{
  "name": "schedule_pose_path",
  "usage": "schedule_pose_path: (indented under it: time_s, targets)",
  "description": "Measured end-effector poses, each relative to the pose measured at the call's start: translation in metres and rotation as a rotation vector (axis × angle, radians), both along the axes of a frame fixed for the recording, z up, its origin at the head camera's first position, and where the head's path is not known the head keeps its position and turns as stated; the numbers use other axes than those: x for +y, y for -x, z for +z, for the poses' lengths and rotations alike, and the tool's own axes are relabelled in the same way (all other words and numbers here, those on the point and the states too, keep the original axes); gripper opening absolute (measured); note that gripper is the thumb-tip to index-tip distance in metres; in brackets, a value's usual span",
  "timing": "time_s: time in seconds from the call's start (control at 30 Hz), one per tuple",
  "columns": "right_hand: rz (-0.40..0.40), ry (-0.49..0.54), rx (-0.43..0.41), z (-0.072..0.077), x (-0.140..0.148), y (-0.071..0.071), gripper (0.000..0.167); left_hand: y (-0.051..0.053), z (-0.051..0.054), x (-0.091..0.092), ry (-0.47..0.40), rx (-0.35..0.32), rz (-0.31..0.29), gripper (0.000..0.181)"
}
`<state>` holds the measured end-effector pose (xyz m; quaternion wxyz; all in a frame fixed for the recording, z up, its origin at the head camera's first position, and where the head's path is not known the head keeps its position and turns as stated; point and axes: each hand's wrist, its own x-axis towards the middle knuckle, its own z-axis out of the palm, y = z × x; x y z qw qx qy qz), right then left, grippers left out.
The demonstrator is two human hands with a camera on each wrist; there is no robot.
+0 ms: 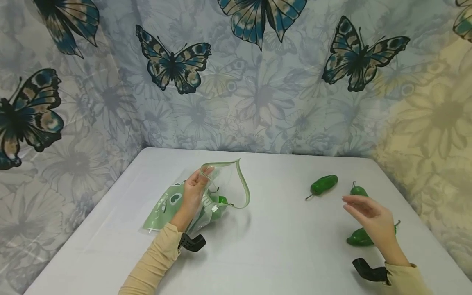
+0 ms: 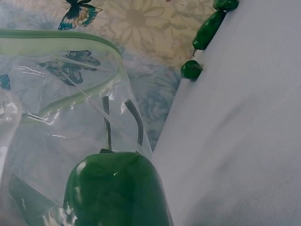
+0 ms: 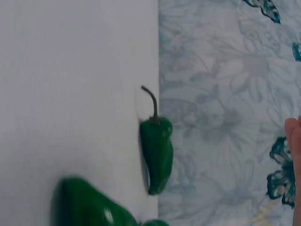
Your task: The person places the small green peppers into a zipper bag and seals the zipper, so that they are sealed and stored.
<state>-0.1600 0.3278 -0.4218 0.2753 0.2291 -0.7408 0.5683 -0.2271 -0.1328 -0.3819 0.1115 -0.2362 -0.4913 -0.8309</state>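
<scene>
My left hand [image 1: 195, 186] pinches the rim of a clear zip bag [image 1: 242, 184] with green edging and a printed green face. The bag's mouth gapes to the right. Inside, green peppers [image 2: 117, 188] show through the plastic, two stems sticking up. On the right, my right hand [image 1: 374, 219] hovers with fingers extended, holding nothing. Behind its fingertips is a partly hidden green pepper [image 1: 358, 190]; another green pepper [image 1: 360, 237] lies below the hand, partly covered by it. Farther left lies a third loose green pepper [image 1: 323, 184]. The right wrist view shows one pepper [image 3: 156, 153] whole.
A white table [image 1: 280, 246] carries everything, its far edge close to a butterfly-patterned cloth backdrop [image 1: 265, 102]. A black wrist camera mount [image 1: 193, 242] sits at the left wrist and another mount [image 1: 368, 271] at the right.
</scene>
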Motion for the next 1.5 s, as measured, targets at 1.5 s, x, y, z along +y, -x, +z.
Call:
schedule_pose_path:
  time_s: [1.5]
  targets:
    - [-0.076,0.195,-0.235,0.005,0.063,-0.047,0.033,-0.001,0.003,0.002,0.03,-0.061,0.04,0.032]
